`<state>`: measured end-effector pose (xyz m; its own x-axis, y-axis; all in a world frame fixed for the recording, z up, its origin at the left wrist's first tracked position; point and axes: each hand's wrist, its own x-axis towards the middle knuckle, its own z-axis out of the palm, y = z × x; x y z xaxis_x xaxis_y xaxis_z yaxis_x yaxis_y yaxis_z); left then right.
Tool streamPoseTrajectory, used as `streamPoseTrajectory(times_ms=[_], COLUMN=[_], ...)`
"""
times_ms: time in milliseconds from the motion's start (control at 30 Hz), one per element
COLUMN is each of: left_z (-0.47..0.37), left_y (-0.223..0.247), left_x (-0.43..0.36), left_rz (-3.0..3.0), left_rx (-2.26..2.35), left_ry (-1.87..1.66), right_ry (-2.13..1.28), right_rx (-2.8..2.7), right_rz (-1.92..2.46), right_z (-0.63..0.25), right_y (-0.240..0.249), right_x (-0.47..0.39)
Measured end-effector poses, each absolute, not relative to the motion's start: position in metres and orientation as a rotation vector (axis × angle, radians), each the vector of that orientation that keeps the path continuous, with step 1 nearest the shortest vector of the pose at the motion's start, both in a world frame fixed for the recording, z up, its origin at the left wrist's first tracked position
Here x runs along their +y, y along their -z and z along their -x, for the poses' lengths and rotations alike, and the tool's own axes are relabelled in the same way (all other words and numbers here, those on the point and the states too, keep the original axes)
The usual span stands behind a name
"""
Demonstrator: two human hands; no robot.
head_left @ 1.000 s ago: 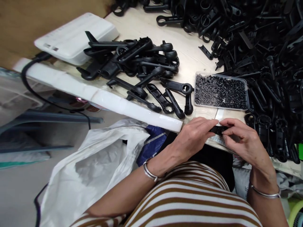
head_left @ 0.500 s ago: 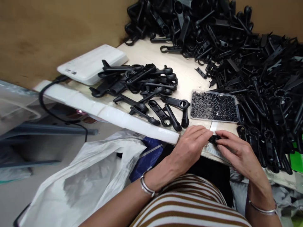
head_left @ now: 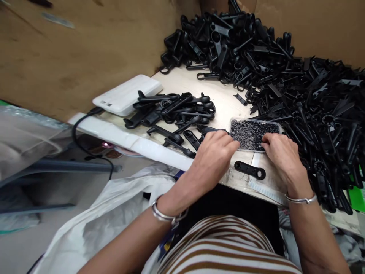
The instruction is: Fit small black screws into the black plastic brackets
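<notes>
Fingers of right hand [head_left: 281,155] bunch over box [head_left: 245,150] of tiny pieces [head_left: 242,131], left hand [head_left: 213,156] nearby, can't tell whether either grips anything; best pinch singly, avoiding spills onto black arm [head_left: 248,169] lying on tabletop [head_left: 222,91] on box's near side.

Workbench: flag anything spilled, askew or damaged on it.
Nothing clearly stands out. The clear tray sits flat with no obvious spill of its small parts, though the right hand hides one corner. The heap of black parts is jumbled, yet none looks plainly broken; many overlap too much to tell.
</notes>
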<state>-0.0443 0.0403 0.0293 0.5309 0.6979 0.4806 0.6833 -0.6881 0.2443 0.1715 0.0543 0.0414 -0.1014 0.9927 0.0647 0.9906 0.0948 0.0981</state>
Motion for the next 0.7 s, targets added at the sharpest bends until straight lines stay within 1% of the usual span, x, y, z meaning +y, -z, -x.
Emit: streamPoseTrajectory(times_ms=[133,267,467,533,700], left_z=[0.041,0.025,0.010,0.010,0.014], left_y=[-0.032,-0.035,-0.042,-0.043,-0.037], left_x=[0.070,0.092,0.102,0.101,0.096], left_rz=[-2.827,-2.820,-2.860,-2.873,-2.910], left_rx=[1.262,1.143,1.088,1.077,1.042], left_ry=[-0.640,-0.462,-0.155,-0.114,-0.177], right_ry=[-0.075,0.001,0.052,0.047,0.012], right_rx=[2.199,2.061,2.049,2.053,2.078], right_rz=[-2.098,-2.072,-2.068,-2.038,-1.989], right_z=[-0.169,-0.165,-0.167,-0.168,-0.167], right_y=[-0.046,-0.057,-0.061,-0.060,-0.056], right_x=[0.059,0.057,0.056,0.058,0.062])
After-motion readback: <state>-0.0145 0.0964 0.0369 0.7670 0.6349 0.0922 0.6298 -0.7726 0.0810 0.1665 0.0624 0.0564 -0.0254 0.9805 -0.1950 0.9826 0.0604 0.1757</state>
